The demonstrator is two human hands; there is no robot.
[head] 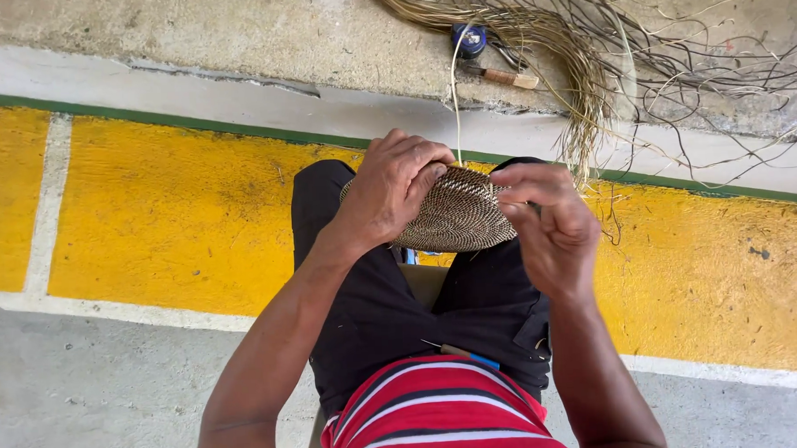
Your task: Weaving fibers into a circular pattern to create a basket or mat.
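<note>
Work in hand: coiled weaving of a round woven disc (456, 215), held above the knees of the seated person

Progress, judged from the disc: the centre and many tight concentric rows are complete, forming a flat or slightly domed base in tan and dark fibre. No upright wall shows yet, so the piece appears to be at base stage, with the outer rows not finished. A loose strand (454, 89) rises from the top edge of the disc toward the ledge.

Left hand (395, 187): closed over the upper left edge of the disc, fingers curled down on the rim, thumb hidden.

Right hand (553, 227): at the right edge of the disc, fingers pinched together; whether they grip a strand or a tool cannot be told.

Supplies: a bundle of dry fibre (578, 59) lies spread on the concrete ledge (233, 44) toward its far right corner. Beside it rest a small round blue object (470, 39) and a tool with a pale wooden handle (504, 75).

Packages, labels, signs: none visible. The floor carries yellow painted blocks (177, 214) bordered by white lines, with a green stripe (148, 120) along the ledge foot
</note>
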